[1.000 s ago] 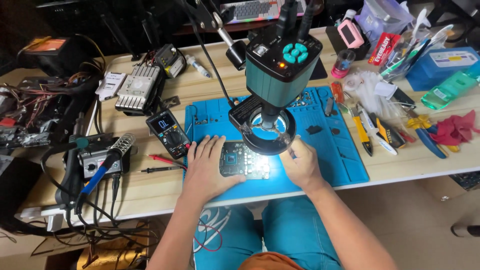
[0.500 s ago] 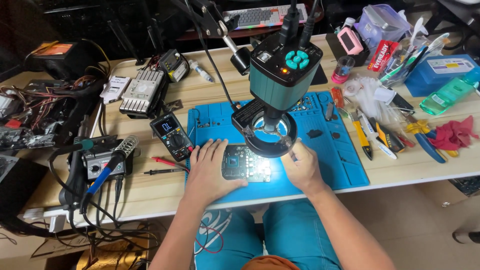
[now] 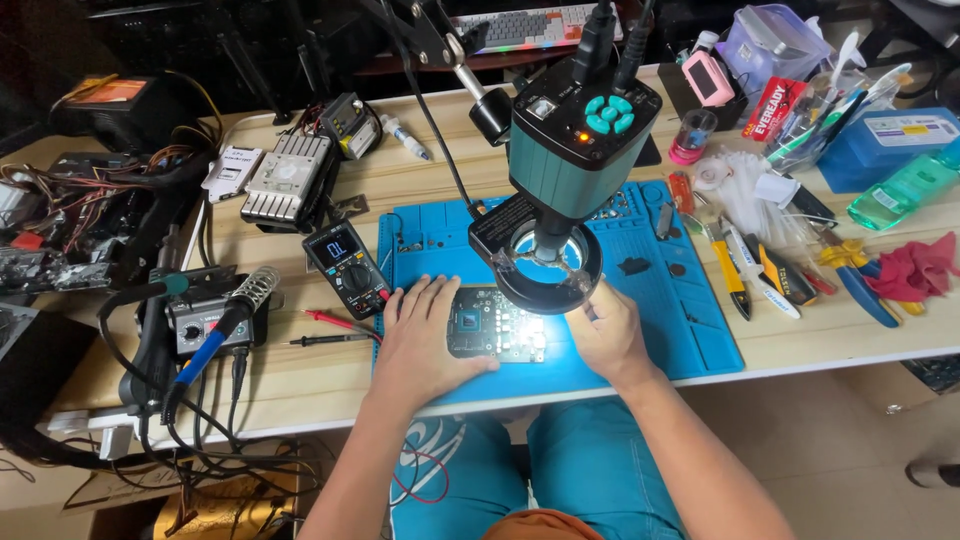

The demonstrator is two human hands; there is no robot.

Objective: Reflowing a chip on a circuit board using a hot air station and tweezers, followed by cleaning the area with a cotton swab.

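Note:
A dark circuit board lies on a blue work mat under the lit ring light of a teal microscope camera. My left hand rests flat with fingers spread, pressing on the board's left edge. My right hand sits at the board's right edge with fingers curled; the ring light hides its fingertips and whatever they may hold.
A digital multimeter with red and black probes lies left of the mat. A soldering station and iron stand at the left table edge. Pliers and cutters, a red cloth and bottles crowd the right side.
The camera view has shifted slightly. Both hands stay at the board's edges, almost unmoved.

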